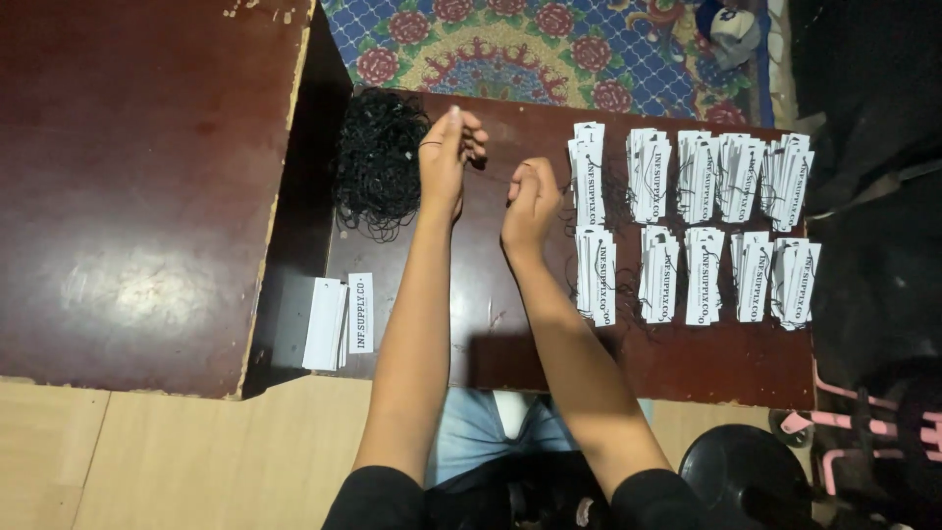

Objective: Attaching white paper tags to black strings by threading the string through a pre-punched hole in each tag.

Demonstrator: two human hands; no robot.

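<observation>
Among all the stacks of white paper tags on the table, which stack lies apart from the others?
The small stack of white tags at the table's left edge, below the pile of black strings. The other stacks form two rows on the right and have strings attached.

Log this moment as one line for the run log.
left hand: pinching black string | right hand: closed, contents unclear | string pile: left of hands | tag stacks: two rows, right | loose tags: near edge

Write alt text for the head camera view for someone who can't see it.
Seen from above, a person's left hand and right hand pinch a thin black string over a dark wooden table. A tangled pile of black strings lies left of the hands, ten stacks of strung white tags in two rows lie right, and a small stack of unstrung tags sits nearer the person.
</observation>
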